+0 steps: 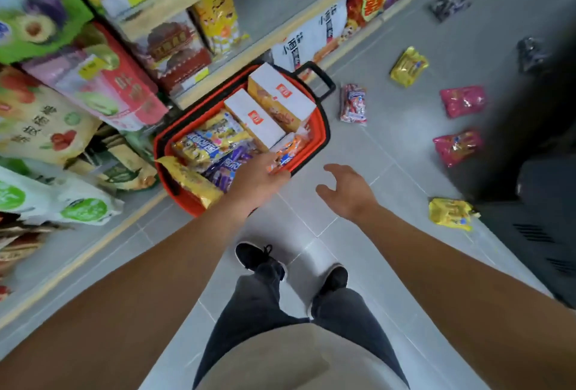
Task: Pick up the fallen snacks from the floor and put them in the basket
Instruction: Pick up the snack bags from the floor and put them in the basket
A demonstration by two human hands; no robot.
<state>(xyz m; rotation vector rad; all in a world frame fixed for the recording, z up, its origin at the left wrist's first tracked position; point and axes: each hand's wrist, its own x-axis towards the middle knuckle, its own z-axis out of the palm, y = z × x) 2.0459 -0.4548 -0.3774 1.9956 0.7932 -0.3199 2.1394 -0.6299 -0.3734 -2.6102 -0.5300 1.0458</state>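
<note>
A red basket (323, 137) with a black handle (315, 78) stands on the floor against the shelf. It holds two white boxes (282, 99), yellow and purple packets, and more. My left hand (258, 179) is at the basket's near right rim, fingers closed on an orange snack packet (288, 151) that lies over the edge. To the right of the basket my right hand (346, 191) hovers above the tiles, fingers spread and holding nothing. On the floor lie a red-white packet (353, 104), two yellow packets (409, 67) (450, 213), two pink packets (463, 101) (456, 146) and two dark packets (448, 6) (530, 53).
Wooden shelves (218, 78) full of snack bags run along the left side. A dark cabinet (536, 146) stands at the right, close to the pink and yellow packets. My own shoes (258, 257) and legs are at the bottom centre on grey tiles.
</note>
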